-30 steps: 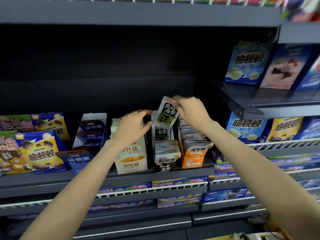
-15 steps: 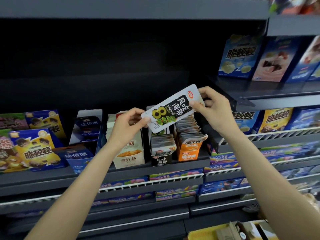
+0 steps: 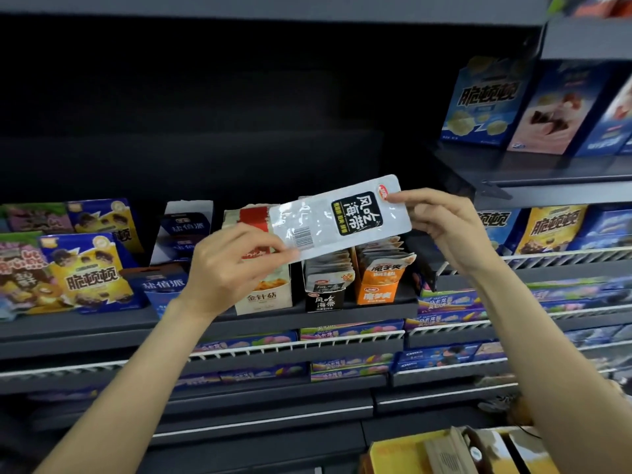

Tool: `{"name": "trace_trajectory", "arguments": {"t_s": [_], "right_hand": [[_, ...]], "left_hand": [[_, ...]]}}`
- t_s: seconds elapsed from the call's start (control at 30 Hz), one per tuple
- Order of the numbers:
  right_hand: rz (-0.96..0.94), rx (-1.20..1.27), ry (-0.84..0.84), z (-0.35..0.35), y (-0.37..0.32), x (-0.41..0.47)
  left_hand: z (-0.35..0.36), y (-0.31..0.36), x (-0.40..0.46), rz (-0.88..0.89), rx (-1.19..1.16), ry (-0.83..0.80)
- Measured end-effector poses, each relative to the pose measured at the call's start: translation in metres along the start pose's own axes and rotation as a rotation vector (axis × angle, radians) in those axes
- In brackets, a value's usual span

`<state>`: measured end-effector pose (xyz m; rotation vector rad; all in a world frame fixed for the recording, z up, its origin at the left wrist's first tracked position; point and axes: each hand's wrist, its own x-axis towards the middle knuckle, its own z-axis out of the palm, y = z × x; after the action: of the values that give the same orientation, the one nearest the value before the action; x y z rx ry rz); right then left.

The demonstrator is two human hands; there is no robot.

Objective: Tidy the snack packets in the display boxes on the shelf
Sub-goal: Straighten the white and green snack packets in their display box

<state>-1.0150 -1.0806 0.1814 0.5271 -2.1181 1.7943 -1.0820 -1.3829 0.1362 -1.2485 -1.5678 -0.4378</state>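
A white snack packet [image 3: 338, 218] with a black label and a barcode is held sideways in front of the shelf, its back face towards me. My left hand [image 3: 232, 265] pinches its lower left end and my right hand [image 3: 444, 227] pinches its upper right end. Behind and below it stand three display boxes on the dark shelf [image 3: 307, 316]: a cream box [image 3: 265, 297], a black box [image 3: 325, 292] full of white packets, and an orange box [image 3: 381, 280] with upright packets.
Blue and yellow biscuit boxes [image 3: 85, 271] fill the shelf to the left, and a blue open box [image 3: 167, 285] stands beside the cream one. More boxes [image 3: 485, 104] sit on the upper right shelf. Wire-fronted lower shelves [image 3: 297, 343] hold flat packs. A yellow carton [image 3: 444, 453] is at bottom right.
The packet was lifted out of the black box, turned sideways and flipped from its front face to its back. My left hand left the cream box and took the packet's left end.
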Motion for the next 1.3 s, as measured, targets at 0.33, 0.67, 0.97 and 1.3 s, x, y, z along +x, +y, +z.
{"name": "trace_trajectory", "arguments": {"t_s": [0.33,0.67,0.97,1.3], "right_hand": [[-0.077,-0.072,0.071,0.013,-0.005,-0.001],[-0.001,-0.153,0.011,0.005,-0.006,-0.002],[0.003,-0.478,0.233,0.006,0.006,0.03],[-0.111,-0.433,0.253,0.009,0.025,0.068]], "left_hand": [[-0.001,0.007,-0.003,0.027,0.115,-0.009],[0.006,0.006,-0.008,-0.176,-0.038,-0.02],[0.026,0.022,0.035,-1.089,-0.476,0.005],[0.048,0.013,0.006,-0.763,-0.076,-0.411]]}}
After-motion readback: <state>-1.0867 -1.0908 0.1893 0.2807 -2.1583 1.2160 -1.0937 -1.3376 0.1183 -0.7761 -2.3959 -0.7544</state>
